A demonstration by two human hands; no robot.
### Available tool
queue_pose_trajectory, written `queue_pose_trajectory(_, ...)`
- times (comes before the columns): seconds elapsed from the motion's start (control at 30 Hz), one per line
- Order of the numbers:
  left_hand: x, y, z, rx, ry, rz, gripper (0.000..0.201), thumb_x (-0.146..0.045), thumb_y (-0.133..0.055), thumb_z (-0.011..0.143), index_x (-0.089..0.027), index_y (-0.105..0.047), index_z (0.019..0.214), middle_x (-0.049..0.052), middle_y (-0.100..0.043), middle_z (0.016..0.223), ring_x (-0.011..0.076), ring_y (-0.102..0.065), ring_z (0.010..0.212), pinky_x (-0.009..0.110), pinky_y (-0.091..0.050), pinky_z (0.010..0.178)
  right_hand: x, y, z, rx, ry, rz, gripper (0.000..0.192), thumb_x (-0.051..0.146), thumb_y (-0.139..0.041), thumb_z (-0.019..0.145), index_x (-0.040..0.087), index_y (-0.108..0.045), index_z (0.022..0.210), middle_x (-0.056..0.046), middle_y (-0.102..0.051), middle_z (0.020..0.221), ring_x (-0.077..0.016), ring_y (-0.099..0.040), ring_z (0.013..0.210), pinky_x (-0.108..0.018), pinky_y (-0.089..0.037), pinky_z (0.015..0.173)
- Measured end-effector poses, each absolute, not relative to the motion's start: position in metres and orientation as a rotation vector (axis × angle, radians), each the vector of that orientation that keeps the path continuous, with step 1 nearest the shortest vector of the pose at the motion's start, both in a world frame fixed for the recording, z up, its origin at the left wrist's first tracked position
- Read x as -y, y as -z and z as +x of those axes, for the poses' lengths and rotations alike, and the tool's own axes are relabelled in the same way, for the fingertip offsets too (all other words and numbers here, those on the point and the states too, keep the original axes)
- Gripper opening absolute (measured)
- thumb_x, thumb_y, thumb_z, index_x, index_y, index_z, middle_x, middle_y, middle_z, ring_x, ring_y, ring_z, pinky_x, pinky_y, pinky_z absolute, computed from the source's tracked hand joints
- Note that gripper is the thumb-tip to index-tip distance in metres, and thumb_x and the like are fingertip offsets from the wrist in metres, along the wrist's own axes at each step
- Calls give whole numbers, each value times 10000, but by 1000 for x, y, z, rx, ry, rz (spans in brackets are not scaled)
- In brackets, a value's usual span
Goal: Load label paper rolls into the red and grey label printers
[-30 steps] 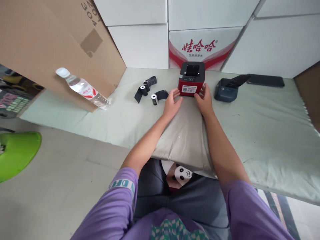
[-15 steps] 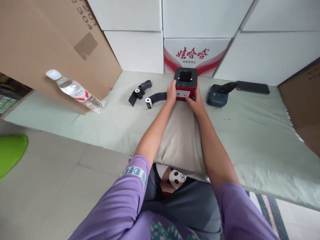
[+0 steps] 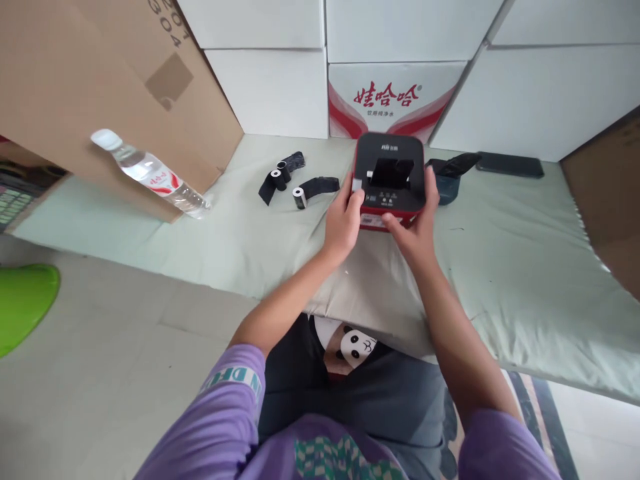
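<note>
A wall of stacked white boxes (image 3: 280,90) closes off the far side of the scene, one of them printed with red characters and red swooshes (image 3: 387,100). In front of it lies a low table (image 3: 525,267) covered with a pale green cloth, and a beige pillow (image 3: 373,293) rests on its near edge over the person's lap. A large brown cardboard sheet (image 3: 90,87) leans at the left, with a clear water bottle (image 3: 150,175) lying tilted against it. The floor at the left is plain grey, with a bright green object (image 3: 23,303) at the picture's edge.

The person's left hand (image 3: 343,223) and right hand (image 3: 417,230) hold a small red and black printer (image 3: 390,180) between them, lifted above the far end of the pillow. The left grip clasps the printer's left side, fingers wrapped around the edge; the right grip clasps its right side and front, thumb on the near face. The printer's black top faces the camera, with an open slot in it.

Just left of the printer, on the cloth, lie two small paper rolls with black wrapping (image 3: 280,180) (image 3: 313,190). Behind the printer to the right sits a dark blue-grey device (image 3: 447,177), partly hidden, and a flat black phone (image 3: 510,165) lies further right near the boxes.
</note>
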State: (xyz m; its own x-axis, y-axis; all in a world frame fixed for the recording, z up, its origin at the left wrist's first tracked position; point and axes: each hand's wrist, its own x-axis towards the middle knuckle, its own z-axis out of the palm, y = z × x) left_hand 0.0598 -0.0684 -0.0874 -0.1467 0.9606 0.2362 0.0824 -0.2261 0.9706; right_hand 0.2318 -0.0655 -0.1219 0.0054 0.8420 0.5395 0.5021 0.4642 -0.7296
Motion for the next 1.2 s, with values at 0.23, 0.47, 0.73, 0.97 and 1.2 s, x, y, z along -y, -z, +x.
queue_pose_trajectory(0.23,113,139,57,-1421,-1385,1200,459,-463,-406,1118,-267,-708,1403,62,-793,1342,273,-641,1442,417,-559,1167,110,157,223,1664,-359,-1212,880,678,-775,798,269,-474,1517,-166,-446,1416,-412,-437,1445,-725,-388,1248)
queue_pose_trajectory(0.47,121,142,55,-1370,-1448,1104,429,-281,-451,1036,-245,-724,1365,30,-723,1507,244,-559,1547,382,-458,1289,113,168,225,1662,-447,-1230,720,581,-830,744,287,-549,1338,-135,-448,1331,-405,-446,1426,-697,-400,1245)
queue_pose_trajectory(0.73,115,133,42,-1378,-1424,1137,267,-304,-552,1002,-243,-689,1223,79,-779,1366,259,-699,1332,365,-554,1125,117,164,227,1572,-498,-1122,502,602,-634,882,274,-661,1261,-134,-479,1335,-364,-509,1381,-600,-499,1155)
queue_pose_trajectory(0.97,97,128,19,-1363,-1206,1171,168,-249,-568,947,-241,-646,1095,49,-775,1206,217,-723,1120,346,-589,967,111,167,228,1566,-491,-1137,527,623,-562,919,301,-663,1325,-117,-520,1306,-355,-534,1367,-601,-496,1162)
queue_pose_trajectory(1.2,96,120,15,-1299,-1173,1063,167,-217,-592,912,-245,-615,1074,30,-715,1266,200,-680,1151,336,-563,1001,106,172,228,1552,-510,-1098,645,573,-591,910,306,-556,1496,-113,-501,1376,-313,-577,1248,-542,-543,1069)
